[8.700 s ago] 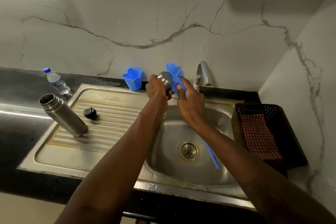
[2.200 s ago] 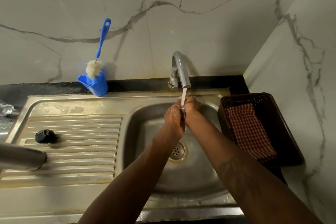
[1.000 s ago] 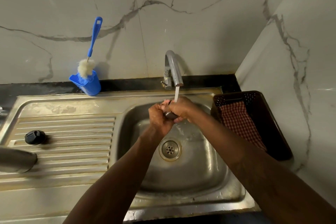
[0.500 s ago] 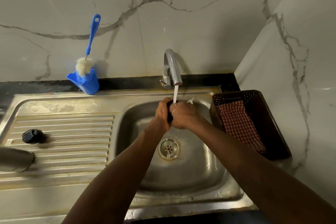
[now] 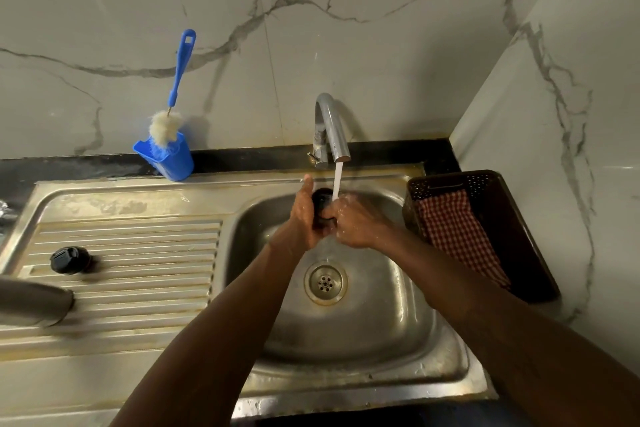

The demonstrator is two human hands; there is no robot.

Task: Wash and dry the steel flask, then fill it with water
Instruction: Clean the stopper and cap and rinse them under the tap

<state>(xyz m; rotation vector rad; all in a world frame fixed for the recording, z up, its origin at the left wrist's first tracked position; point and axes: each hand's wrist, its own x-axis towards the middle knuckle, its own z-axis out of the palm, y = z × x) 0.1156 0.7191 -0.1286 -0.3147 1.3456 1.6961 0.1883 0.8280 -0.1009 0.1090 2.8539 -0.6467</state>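
both hands meet in the stream (image 5: 336, 180) running from the tap (image 5: 330, 125), over the far side of the sink basin (image 5: 346, 340). the left hand (image 5: 304, 215), thumb raised, and the right hand (image 5: 353, 222), fingers curled, grip a small dark round piece (image 5: 320, 199) between them. the steel flask (image 5: 34, 302) lies on its side on the drainboard (image 5: 138, 253) at the left edge, well apart.

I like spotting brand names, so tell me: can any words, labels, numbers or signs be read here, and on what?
No text can be read anywhere.
Black cap on the drainboard: any marking is too small to tell.
Dark cup under the running water: no print shows.
Steel flask, blue brush, blue holder, tap, checked cloth: no lettering shows.
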